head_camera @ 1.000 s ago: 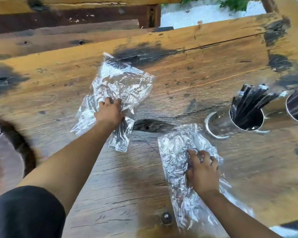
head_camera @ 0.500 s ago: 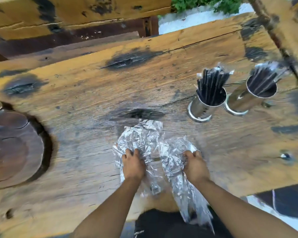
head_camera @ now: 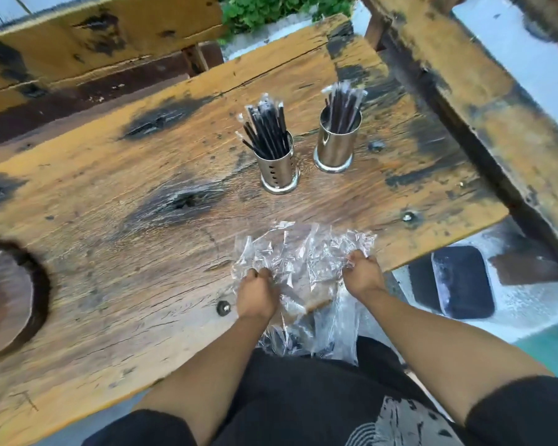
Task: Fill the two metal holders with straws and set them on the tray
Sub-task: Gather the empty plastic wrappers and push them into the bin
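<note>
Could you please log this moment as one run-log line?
left hand: grips plastic wrappers | right hand: grips wrappers | holders: filled, on table

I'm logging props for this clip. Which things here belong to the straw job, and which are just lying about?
Job:
left holder, full of black straws
right holder, also filled
clear wrappers, in the grip of left hand and right hand

Lying about:
wooden table
black object on the floor

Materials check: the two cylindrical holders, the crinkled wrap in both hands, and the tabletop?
Two cylindrical holders, left and right: polished metal, likely stainless steel, going by the mirror sheen; the left one shows punched slots. Crinkled transparent wrap under the left hand and right hand: thin plastic film, glossy and creased. Tabletop: weathered solid wood with visible grain, cracks and dark stains.
</note>
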The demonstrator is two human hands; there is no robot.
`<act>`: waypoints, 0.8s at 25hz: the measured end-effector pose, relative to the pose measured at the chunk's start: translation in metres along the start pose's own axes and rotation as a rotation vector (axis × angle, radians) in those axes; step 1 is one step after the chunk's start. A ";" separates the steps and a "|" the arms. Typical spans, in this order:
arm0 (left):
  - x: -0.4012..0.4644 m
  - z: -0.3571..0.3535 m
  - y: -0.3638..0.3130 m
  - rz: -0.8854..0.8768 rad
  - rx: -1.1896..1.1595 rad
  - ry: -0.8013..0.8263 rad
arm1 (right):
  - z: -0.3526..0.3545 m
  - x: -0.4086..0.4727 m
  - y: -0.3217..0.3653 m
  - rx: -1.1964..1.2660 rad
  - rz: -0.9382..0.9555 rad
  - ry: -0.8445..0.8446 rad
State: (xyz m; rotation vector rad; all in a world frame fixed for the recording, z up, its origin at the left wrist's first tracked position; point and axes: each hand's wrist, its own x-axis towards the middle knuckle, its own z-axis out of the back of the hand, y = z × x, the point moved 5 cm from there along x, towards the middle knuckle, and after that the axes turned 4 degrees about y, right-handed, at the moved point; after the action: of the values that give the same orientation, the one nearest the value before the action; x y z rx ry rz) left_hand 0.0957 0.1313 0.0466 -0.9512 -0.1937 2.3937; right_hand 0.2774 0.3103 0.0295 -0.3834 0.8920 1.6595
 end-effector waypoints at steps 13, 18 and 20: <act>0.027 -0.070 -0.186 -0.518 0.270 0.271 | 0.102 -0.054 -0.166 0.318 -0.414 -0.341; 0.019 -0.115 -0.266 -0.641 0.374 0.359 | 0.121 -0.062 -0.252 0.459 -0.566 -0.415; 0.020 -0.136 -0.302 -0.659 0.444 0.371 | 0.127 -0.051 -0.285 0.491 -0.605 -0.373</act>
State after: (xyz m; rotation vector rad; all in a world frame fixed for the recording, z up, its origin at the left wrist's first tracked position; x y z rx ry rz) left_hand 0.3074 0.3857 0.0319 -0.9151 0.1441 1.5399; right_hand 0.5849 0.3834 0.0467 0.0090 0.7677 0.8763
